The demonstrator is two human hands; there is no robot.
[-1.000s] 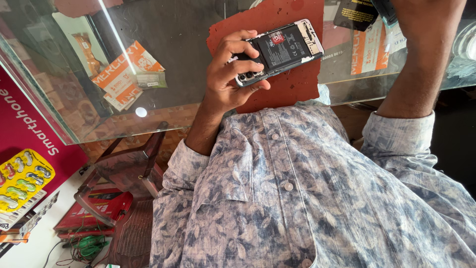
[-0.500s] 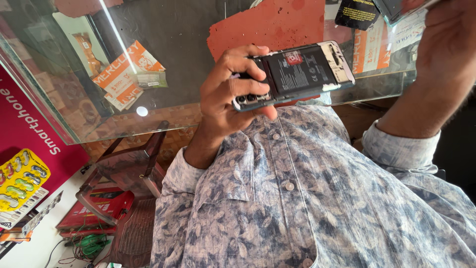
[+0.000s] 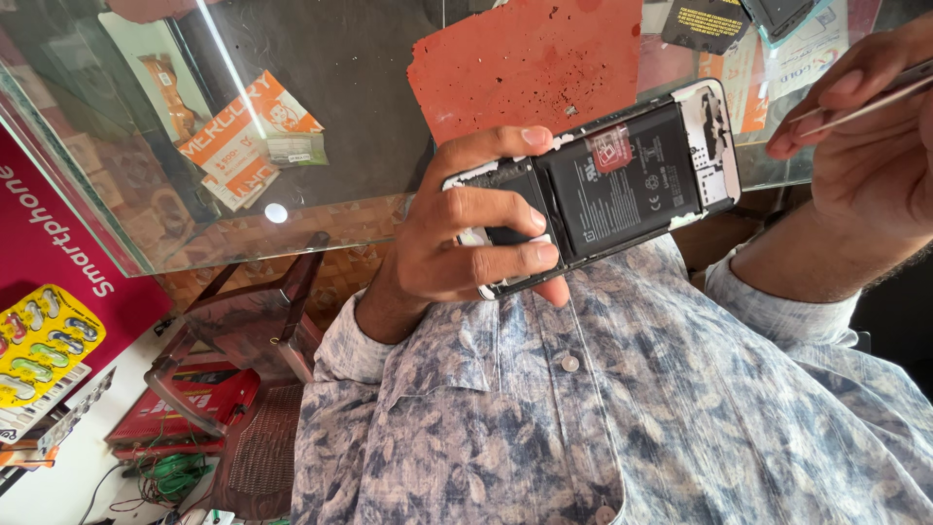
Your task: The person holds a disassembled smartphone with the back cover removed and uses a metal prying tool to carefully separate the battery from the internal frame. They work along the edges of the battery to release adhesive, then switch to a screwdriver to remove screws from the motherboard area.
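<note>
My left hand (image 3: 466, 233) grips an opened smartphone (image 3: 622, 185) by its lower end, held up over my chest. The phone's back cover is off, showing a black battery with a red sticker and the white inner frame at the top end. My right hand (image 3: 865, 156) is at the right edge, just right of the phone's top end, pinching a thin metal tool (image 3: 865, 105) like tweezers. The tool's tip points toward the phone without touching it. My patterned blue-grey shirt (image 3: 603, 418) fills the lower part of the view.
Behind the phone a worn red mat (image 3: 525, 58) lies on a glass counter (image 3: 321, 126). Orange packets (image 3: 243, 136) sit under the glass. A dark phone part and cards (image 3: 739, 19) lie at the top right. A wooden chair (image 3: 262, 321) and red boxes (image 3: 185, 408) stand on the floor at left.
The phone has come closer and shifted right in my left hand. My right hand dropped into view beside the phone's top end, now showing the thin metal tool.
</note>
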